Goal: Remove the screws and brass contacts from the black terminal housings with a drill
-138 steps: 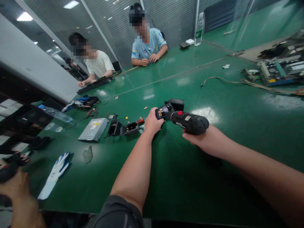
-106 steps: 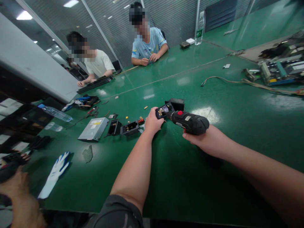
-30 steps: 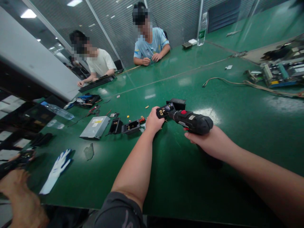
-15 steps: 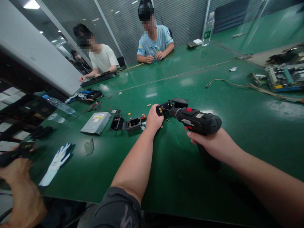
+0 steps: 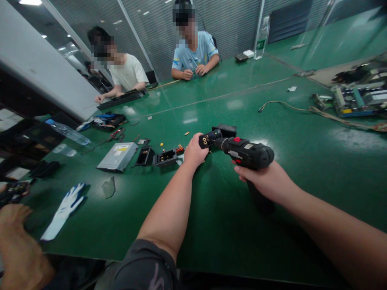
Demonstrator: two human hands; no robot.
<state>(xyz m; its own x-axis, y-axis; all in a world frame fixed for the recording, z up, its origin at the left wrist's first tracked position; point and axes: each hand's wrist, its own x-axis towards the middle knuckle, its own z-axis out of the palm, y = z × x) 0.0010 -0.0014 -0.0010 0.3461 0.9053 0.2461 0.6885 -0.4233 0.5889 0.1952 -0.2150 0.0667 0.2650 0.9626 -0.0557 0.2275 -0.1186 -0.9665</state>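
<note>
No text can be read: a yellow-and-white label (image 5: 121,148) is borne by the silver drive (image 5: 113,161), a pale sticker (image 5: 248,146) by the black drill (image 5: 258,155), a green label (image 5: 260,43) by the upright bottle (image 5: 264,30), and a pale mark (image 5: 157,277) by the dark sleeve (image 5: 139,257), all illegible.

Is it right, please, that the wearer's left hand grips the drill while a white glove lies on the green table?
Not quite: in the head view, the right hand grips the drill. The white glove does lie on the green table.
</note>
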